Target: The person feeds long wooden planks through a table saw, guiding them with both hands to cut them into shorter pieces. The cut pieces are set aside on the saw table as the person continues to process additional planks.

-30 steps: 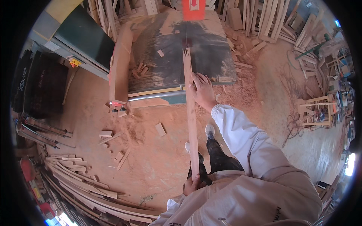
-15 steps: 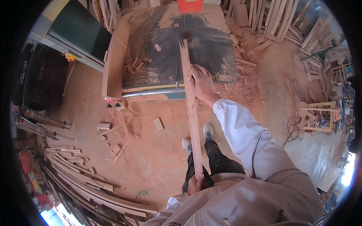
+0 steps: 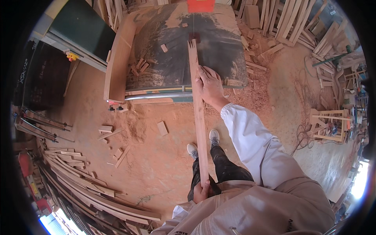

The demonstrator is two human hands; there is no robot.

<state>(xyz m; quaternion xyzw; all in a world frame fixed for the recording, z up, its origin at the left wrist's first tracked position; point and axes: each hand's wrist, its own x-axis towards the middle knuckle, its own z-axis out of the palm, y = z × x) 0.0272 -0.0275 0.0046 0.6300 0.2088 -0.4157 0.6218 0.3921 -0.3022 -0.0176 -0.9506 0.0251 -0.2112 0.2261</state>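
A long wooden strip (image 3: 200,129) runs from my waist onto the dark saw table (image 3: 231,47). Several narrow slots are cut into its far end, which lies close to the thin upright saw blade (image 3: 194,26). My right hand (image 3: 211,85) is closed against the strip's right side over the table's near edge, fingers together and pointing away from me. Down by my waist, my left hand (image 3: 201,192) is wrapped round the strip's near end; part of its fingers is hidden.
A red guard (image 3: 201,6) sits above the blade. Along the table's left side stands a wooden board (image 3: 116,62). Small offcuts (image 3: 141,65) lie on the table, others (image 3: 162,128) on the dusty floor. Long timber (image 3: 105,203) is piled at lower left; planks (image 3: 291,19) lean at far right.
The strip has shifted slightly away from me, its slotted end nearer the blade. Both hands keep their hold, the left moving forward a little with it. The whole view has shifted slightly.
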